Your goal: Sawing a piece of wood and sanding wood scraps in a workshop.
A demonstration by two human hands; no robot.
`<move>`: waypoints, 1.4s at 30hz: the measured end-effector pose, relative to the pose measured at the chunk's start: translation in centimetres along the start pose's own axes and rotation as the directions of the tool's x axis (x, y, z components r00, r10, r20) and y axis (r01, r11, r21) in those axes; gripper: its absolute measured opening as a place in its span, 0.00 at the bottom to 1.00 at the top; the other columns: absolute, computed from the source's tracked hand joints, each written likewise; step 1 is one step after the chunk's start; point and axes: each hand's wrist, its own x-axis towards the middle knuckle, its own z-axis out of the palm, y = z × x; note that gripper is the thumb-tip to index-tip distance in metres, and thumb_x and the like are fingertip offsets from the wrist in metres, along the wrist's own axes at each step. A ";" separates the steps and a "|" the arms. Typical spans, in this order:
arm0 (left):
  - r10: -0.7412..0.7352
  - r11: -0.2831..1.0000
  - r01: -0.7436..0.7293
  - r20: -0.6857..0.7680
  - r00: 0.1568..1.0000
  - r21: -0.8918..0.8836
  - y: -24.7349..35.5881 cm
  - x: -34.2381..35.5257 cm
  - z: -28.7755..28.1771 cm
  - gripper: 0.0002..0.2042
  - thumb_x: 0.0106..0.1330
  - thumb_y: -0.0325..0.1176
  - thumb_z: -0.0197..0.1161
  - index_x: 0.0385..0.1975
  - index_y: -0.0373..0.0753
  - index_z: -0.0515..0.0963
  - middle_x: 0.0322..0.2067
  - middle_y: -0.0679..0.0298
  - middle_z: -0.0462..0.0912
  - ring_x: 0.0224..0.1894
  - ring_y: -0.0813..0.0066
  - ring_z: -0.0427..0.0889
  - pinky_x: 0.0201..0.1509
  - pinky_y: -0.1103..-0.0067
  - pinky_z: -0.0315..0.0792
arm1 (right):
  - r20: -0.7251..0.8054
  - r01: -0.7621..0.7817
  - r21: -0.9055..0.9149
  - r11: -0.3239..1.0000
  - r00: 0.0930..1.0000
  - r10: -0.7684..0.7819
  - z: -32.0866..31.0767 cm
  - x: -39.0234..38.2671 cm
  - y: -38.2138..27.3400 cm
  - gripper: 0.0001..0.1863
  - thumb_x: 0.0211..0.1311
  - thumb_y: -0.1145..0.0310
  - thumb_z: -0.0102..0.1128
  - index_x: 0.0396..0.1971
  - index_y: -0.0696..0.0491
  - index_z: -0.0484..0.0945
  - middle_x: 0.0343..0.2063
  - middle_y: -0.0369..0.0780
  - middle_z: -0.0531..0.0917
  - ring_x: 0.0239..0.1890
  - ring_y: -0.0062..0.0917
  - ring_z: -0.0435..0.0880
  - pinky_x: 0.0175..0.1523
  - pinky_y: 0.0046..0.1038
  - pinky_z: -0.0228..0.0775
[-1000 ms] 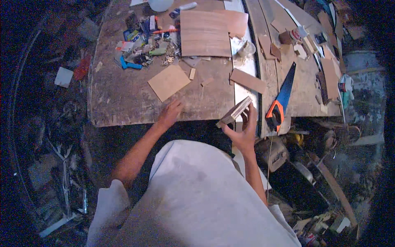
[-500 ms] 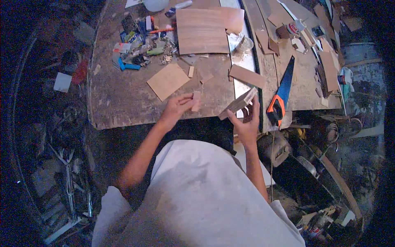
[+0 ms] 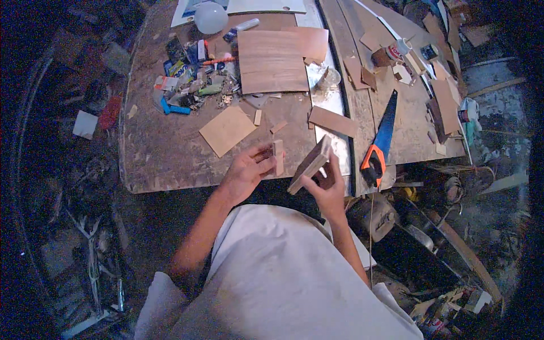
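Note:
Between the fingers and thumb of my left hand (image 3: 247,171) is a small wooden strip (image 3: 278,157), held upright near the table's front edge. My right hand (image 3: 328,191) grips a thicker wooden block (image 3: 310,165), tilted with its edge toward me; my fingers on its far side are partly hidden. The strip and the block are close together but apart. Just beyond them lie a small wood offcut (image 3: 278,127) and a brown rectangular board piece (image 3: 332,122). A square tan board (image 3: 228,131) rests ahead of my left hand.
A handsaw (image 3: 381,144) with an orange and black handle lies to the right. Wood-grained sheets (image 3: 272,62) are at the back centre, beside a pile of small clutter (image 3: 198,76). A white and red container (image 3: 399,49) stands far right on the worn wooden table (image 3: 158,153).
My left hand has moved a little right with the strip, turning its palm more into view. The right hand has drawn the block left and closer to the strip. The whole view has shifted slightly.

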 end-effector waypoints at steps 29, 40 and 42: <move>0.121 0.767 -0.191 0.153 0.981 0.613 3.8 -0.6 7.3 0.14 0.62 0.25 0.68 0.48 0.36 0.83 0.41 0.64 0.83 0.46 0.79 0.81 0.53 0.80 0.75 | 0.119 0.045 0.128 0.991 0.991 -0.060 -0.3 -1.1 -4.4 0.57 0.39 0.72 0.83 0.69 0.57 0.54 0.58 0.44 0.72 0.59 0.32 0.75 0.64 0.35 0.68; 0.192 0.691 -0.276 0.198 0.961 0.668 5.9 -1.1 8.2 0.13 0.61 0.26 0.69 0.47 0.39 0.84 0.42 0.64 0.83 0.47 0.76 0.81 0.55 0.78 0.74 | -0.059 0.136 0.051 0.989 0.989 -0.133 -0.1 -0.1 -9.6 0.61 0.35 0.71 0.84 0.70 0.58 0.52 0.56 0.42 0.73 0.58 0.31 0.75 0.65 0.35 0.67; 0.206 0.705 -0.304 0.226 0.952 0.641 5.9 -1.8 8.4 0.13 0.61 0.26 0.69 0.46 0.38 0.84 0.42 0.63 0.84 0.48 0.76 0.81 0.55 0.78 0.74 | -0.038 0.258 -0.061 0.964 0.965 -0.261 -0.6 0.1 -8.3 0.61 0.34 0.69 0.84 0.69 0.59 0.53 0.55 0.41 0.73 0.59 0.31 0.73 0.66 0.35 0.65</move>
